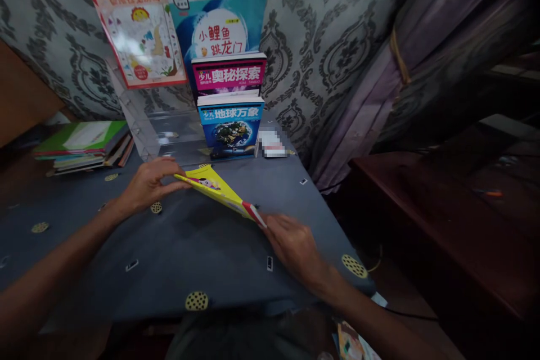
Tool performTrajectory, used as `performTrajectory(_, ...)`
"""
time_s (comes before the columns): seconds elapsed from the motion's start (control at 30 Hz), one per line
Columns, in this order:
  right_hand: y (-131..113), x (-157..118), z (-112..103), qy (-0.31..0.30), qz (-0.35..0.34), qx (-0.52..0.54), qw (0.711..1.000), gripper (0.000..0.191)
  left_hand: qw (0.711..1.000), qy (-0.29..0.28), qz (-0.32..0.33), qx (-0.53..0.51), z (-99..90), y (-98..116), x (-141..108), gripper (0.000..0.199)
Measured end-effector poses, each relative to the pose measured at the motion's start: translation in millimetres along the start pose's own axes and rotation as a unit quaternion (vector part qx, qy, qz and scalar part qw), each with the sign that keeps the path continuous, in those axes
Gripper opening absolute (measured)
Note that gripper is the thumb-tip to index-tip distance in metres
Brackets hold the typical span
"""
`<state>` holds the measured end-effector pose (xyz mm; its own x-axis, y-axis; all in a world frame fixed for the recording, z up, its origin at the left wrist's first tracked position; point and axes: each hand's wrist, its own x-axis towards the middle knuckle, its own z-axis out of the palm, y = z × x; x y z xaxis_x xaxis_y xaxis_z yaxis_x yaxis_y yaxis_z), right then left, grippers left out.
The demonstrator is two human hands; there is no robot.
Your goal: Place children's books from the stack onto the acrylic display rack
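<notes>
A thin yellow book [219, 194] with a red end is held slantwise above the dark tablecloth, its narrow edge toward me. My left hand [154, 183] pinches its left end between thumb and fingers. At the lower right end, my right hand [295, 244] is closed on the red and white part. Behind it stands a clear rack [162, 132] with upright books: a blue book with a globe [232, 132], a magenta book [232, 73], a teal book [223, 17] and a red-bordered book [141, 39].
A stack of books [90, 140] lies at the left back of the table [169, 259]. Right of the rack is a small pale item [272, 143], blurred out. Beyond the table's right edge are a curtain [358, 79] and a dark red cabinet [455, 242].
</notes>
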<state>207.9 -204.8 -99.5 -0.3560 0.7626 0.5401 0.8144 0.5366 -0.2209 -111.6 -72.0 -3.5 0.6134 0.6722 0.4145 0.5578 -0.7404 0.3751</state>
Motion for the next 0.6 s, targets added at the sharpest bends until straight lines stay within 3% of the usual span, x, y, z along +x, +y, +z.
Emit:
performTrajectory(0.13, 9.8, 2.2, -3.8, 0.005, 0.056, 0.092, 0.994, 0.031, 0.994, 0.081, -0.059, -0.046, -4.7, -4.2, 8.7, 0.041)
performTrajectory(0.27, 13.6, 3.2, -5.5, 0.021, 0.11, 0.179, 0.977, 0.036, 0.954, 0.163, -0.142, -0.209, 8.2, -30.3, 14.2, 0.05)
performTrajectory(0.37, 15.1, 4.4, -6.5, 0.02, 0.154, 0.235, 0.96, 0.037, 0.927, 0.099, -0.164, -0.321, 32.2, -45.2, 17.5, 0.059)
performTrajectory(0.47, 17.3, 6.4, -8.4, 0.026, 0.193, 0.297, 0.935, 0.037, 0.926, 0.017, -0.154, -0.344, 55.4, -47.1, 19.0, 0.063)
performTrajectory(0.6, 20.1, 9.2, -12.6, 0.029, 0.23, 0.38, 0.896, 0.041, 0.941, 0.002, -0.124, -0.314, 64.2, -38.2, 17.7, 0.073)
